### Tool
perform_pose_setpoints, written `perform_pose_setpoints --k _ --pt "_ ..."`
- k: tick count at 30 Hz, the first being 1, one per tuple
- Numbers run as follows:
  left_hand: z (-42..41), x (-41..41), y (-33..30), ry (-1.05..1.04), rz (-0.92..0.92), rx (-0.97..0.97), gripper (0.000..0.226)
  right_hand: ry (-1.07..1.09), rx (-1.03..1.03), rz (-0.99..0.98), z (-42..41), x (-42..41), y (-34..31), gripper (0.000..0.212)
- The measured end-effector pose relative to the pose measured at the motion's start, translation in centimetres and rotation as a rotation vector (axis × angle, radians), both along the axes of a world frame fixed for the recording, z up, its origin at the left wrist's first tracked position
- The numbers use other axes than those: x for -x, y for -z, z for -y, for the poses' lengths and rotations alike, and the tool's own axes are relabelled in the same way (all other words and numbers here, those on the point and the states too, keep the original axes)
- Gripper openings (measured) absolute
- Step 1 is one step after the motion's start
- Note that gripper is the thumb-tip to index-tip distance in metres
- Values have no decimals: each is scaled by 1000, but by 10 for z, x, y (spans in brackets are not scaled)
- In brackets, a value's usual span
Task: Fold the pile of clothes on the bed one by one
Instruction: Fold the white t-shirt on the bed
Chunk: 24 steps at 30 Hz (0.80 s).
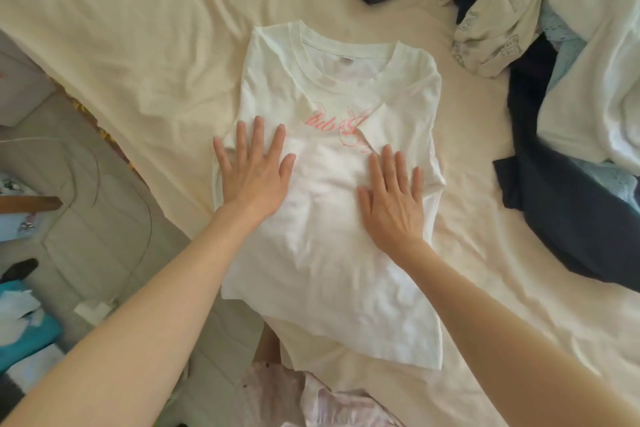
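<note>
White T-shirt [332, 204], sleeves folded inward, lies mid-bed [138, 45]; left hand [254, 177] and right hand [394, 204] press it flat, each grip spread, holding nothing. Risk: the hem overhangs the bed edge, so lifting may undo the sleeve folds.

A T-shirt [332, 204] is spread flat on the bed [138, 45], its collar at the far end, its hem at the near edge, and both sleeves folded in over the chest. The left hand [254, 173] and the right hand [393, 198] are laid flat on it, side by side and apart, each on its own half. A pile of clothes [540, 55] is heaped on the bed to the right and behind, apart from the T-shirt.
</note>
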State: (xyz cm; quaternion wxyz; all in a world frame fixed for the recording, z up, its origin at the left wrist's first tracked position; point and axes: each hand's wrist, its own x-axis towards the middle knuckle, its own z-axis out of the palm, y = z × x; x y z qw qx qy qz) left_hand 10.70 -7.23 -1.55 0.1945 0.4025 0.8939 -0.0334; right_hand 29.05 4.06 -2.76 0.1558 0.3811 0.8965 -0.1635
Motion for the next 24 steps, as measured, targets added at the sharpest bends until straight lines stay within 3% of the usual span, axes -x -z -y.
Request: perform_pose_setpoints --k 2,4,7,10,13,16,18,24 --pt "30 -13 -11 23 64 -105 55 51 28 -11 22 -14 -8 58" --pt "59 -21 -18 -84 120 -294 58 108 47 -68 41 -26 -19 57" --pt "95 -20 -14 -514 363 -464 63 285 0 -157 57 -53 -32 53" --pt "113 -20 -3 -846 690 -460 61 643 76 -206 61 -83 -40 56" --pt "121 -24 11 -808 670 -408 42 845 202 -146 64 -104 -41 58" --pt "124 -23 16 -857 686 -416 30 1004 358 -153 64 -113 -40 43" --pt "126 -23 16 -898 799 -365 22 1108 451 -166 64 -117 -40 33" --pt "155 -41 5 -911 956 -245 26 1143 617 -116 74 -135 -45 13"
